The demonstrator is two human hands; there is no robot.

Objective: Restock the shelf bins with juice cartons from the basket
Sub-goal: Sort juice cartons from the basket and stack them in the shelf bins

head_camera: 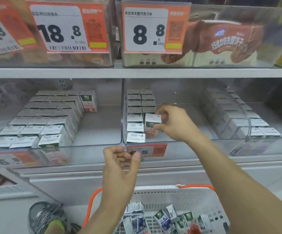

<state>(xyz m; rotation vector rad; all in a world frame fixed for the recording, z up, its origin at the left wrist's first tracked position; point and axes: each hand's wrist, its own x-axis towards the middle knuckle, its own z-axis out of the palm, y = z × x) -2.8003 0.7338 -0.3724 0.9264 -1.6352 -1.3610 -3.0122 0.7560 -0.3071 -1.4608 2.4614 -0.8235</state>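
My right hand point(174, 122) reaches into the middle clear shelf bin point(179, 142) and grips a small juice carton point(151, 124) with a white top and a green and orange face. The carton stands at the front of the second row of cartons point(147, 102); the first row point(134, 115) runs along the bin's left wall. My left hand point(120, 164) hovers in front of the bin's edge, fingers curled and holding nothing. Below, a white basket point(162, 195) with orange handles holds several loose juice cartons point(164, 218).
The left bin point(94, 132) holds several rows of cartons point(40, 120), with bare floor on its right side. A right bin point(238, 115) holds more cartons. Price tags point(147, 150) hang on the bin fronts. Biscuit boxes point(221, 43) fill the shelf above. A shoe point(47, 218) shows at the bottom left.
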